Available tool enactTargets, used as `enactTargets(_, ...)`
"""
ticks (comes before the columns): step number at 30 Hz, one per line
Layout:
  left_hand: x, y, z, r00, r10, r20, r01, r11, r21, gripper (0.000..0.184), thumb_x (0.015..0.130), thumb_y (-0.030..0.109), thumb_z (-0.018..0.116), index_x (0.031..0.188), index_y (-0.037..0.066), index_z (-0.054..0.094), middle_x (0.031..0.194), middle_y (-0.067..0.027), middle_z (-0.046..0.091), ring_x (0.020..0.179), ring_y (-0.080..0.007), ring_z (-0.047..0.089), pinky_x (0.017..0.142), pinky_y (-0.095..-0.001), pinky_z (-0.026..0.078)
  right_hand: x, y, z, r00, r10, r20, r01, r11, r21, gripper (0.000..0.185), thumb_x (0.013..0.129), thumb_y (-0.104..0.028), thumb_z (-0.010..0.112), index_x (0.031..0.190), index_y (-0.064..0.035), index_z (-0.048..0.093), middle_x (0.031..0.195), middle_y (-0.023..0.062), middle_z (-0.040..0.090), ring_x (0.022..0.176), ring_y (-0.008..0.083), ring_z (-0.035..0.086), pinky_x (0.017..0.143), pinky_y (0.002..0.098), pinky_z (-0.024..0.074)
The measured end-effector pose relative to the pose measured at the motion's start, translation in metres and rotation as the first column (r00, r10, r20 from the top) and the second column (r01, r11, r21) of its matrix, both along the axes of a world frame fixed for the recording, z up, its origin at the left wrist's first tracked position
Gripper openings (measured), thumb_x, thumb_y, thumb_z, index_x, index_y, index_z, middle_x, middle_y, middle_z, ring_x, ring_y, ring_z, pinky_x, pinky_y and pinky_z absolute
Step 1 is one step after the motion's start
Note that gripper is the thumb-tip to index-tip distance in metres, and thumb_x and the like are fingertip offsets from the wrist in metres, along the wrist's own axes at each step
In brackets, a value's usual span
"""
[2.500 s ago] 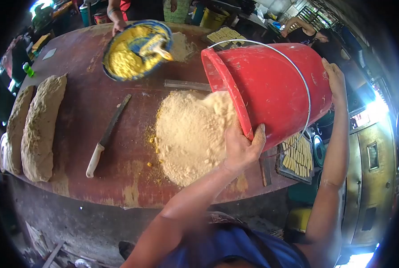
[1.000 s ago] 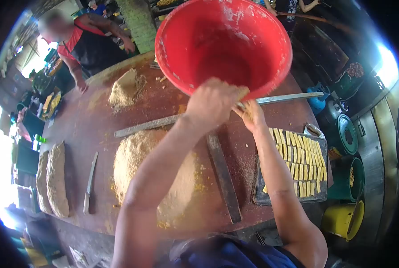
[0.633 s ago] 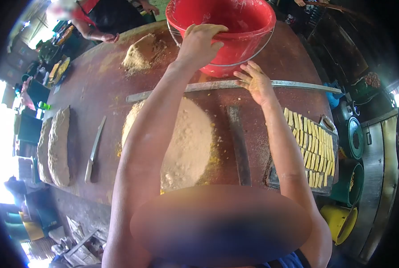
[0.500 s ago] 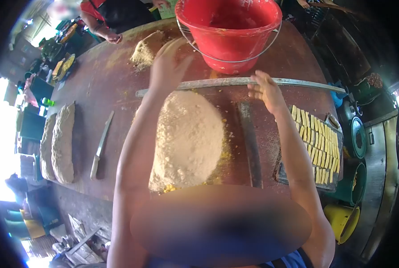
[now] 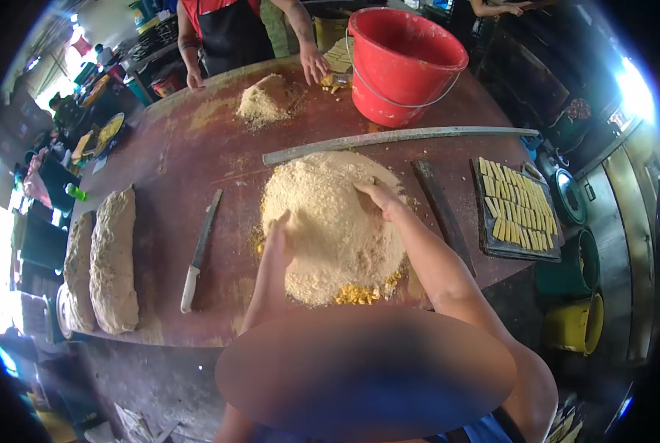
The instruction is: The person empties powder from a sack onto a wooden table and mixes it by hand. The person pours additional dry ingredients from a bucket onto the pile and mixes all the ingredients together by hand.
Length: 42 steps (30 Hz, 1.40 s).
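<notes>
A large mound of pale, crumbly, flour-like meal point(image 5: 330, 221) lies on the table in front of me, with yellow crumbs point(image 5: 356, 294) at its near edge. My left hand point(image 5: 279, 235) is against the mound's left side, its fingers blurred and partly lost in the meal. On the upper right of the mound rests my right hand point(image 5: 380, 196), fingers stretched out and apart, touching the surface. Just beyond the mound is a long metal bar point(image 5: 404, 138). To the left lies a knife point(image 5: 201, 247) with a white handle.
Two long dough-like logs point(image 5: 113, 262) lie at the left. A dark flat strip point(image 5: 442, 214) and a tray point(image 5: 485, 240) of cut yellow sticks are at right. A red bucket point(image 5: 400, 81) stands at the back, near a smaller meal pile point(image 5: 265, 102) and another person point(image 5: 234, 37).
Both my hands have come back from near the bucket and bar down onto the mound. The view has shifted, and more of the other person and their hands now shows.
</notes>
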<state>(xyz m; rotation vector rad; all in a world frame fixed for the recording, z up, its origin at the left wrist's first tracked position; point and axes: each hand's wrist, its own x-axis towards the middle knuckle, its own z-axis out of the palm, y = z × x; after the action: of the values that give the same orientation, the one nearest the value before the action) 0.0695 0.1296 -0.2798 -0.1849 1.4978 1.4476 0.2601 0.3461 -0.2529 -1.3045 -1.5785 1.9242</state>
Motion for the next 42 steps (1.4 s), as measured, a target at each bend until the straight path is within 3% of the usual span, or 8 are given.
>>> enactTargets(8,0.031,0.028,0.079,0.962,-0.202,-0.183,0.179,0.974,-0.136,0.081,0.089,0.032,0.063,0.148,0.002,0.016,0.149,-0.0239,0.023,0.132,-0.0372,0.037,0.107,-0.0537,0.033,-0.025,-0.039,0.056,0.936,0.338,0.097,-0.344,0.823,0.452,0.049,0.082,-0.029,0.071,0.123,-0.0028,0.058,0.11,0.0062,0.065,0.099,0.0144,0.059,0.089,0.0291,0.045)
enactTargets(11,0.017,0.033,0.029,0.944,-0.018,-0.328,0.033,0.999,0.04,0.066,0.093,0.018,0.058,0.147,0.004,0.023,0.139,-0.0214,0.043,0.112,-0.0307,0.057,0.095,-0.0467,0.047,-0.007,-0.02,0.106,0.939,0.331,0.091,-0.34,0.863,0.374,0.041,0.084,-0.025,0.069,0.117,-0.002,0.062,0.102,0.0062,0.068,0.093,0.0151,0.062,0.085,0.0292,0.0483)
enactTargets(13,0.027,0.009,0.103,0.829,-0.184,-0.528,0.137,0.982,-0.126,0.052,0.094,0.011,0.054,0.142,0.003,0.034,0.12,-0.0168,0.059,0.093,-0.0225,0.064,0.079,-0.0388,0.054,0.002,0.045,0.065,0.955,0.236,0.179,-0.292,0.64,0.711,0.038,0.086,-0.026,0.067,0.114,-0.0007,0.063,0.1,0.0079,0.07,0.093,0.0161,0.065,0.083,0.03,0.0506)
enactTargets(25,-0.006,0.037,0.034,0.987,0.162,0.017,-0.159,0.982,-0.099,0.056,0.094,0.041,0.053,0.14,0.01,0.04,0.139,-0.0121,0.047,0.125,-0.0275,0.047,0.102,-0.0476,0.037,-0.079,0.097,-0.032,0.807,0.503,-0.309,-0.358,0.833,0.422,0.048,0.09,-0.032,0.061,0.126,-0.0001,0.056,0.122,0.0097,0.061,0.11,0.0156,0.057,0.097,0.0287,0.0416)
enactTargets(28,0.0,0.072,0.026,0.983,0.181,-0.03,-0.183,0.975,-0.123,0.054,0.096,0.039,0.049,0.14,0.008,0.04,0.136,-0.0133,0.049,0.123,-0.0281,0.049,0.102,-0.0479,0.038,-0.091,0.078,-0.012,0.774,0.456,-0.439,-0.512,0.859,-0.012,0.05,0.089,-0.034,0.061,0.126,-0.0015,0.057,0.12,0.0092,0.062,0.111,0.0171,0.056,0.098,0.0294,0.04)
enactTargets(33,0.003,0.087,0.039,0.978,0.181,0.108,-0.206,0.925,0.321,0.04,0.1,0.024,0.04,0.134,0.004,0.046,0.127,-0.0146,0.055,0.112,-0.0248,0.058,0.09,-0.0451,0.051,-0.088,0.046,0.037,0.715,0.699,0.014,-0.667,0.676,0.312,0.049,0.082,-0.025,0.069,0.124,-0.0029,0.057,0.112,0.0067,0.064,0.101,0.0171,0.058,0.09,0.0301,0.0457)
enactTargets(35,0.006,0.085,0.064,0.968,0.16,-0.194,-0.062,0.898,0.435,0.034,0.098,0.012,0.038,0.129,0.002,0.048,0.118,-0.015,0.06,0.098,-0.0226,0.065,0.078,-0.0366,0.057,-0.082,0.031,0.05,0.751,0.66,-0.022,-0.556,0.65,0.518,0.04,0.079,-0.017,0.066,0.115,-0.0003,0.06,0.101,0.0131,0.068,0.092,0.0226,0.064,0.083,0.0333,0.0491)
enactTargets(42,-0.017,0.052,0.079,0.827,-0.135,-0.546,0.103,0.991,-0.089,0.028,0.096,0.011,0.048,0.12,0.0,0.056,0.101,-0.0125,0.065,0.084,-0.0184,0.065,0.068,-0.0309,0.053,-0.065,-0.006,0.075,0.88,0.169,0.444,-0.472,0.413,0.779,0.035,0.073,-0.002,0.055,0.107,0.0014,0.062,0.091,0.0266,0.065,0.081,0.0359,0.066,0.076,0.0435,0.052)
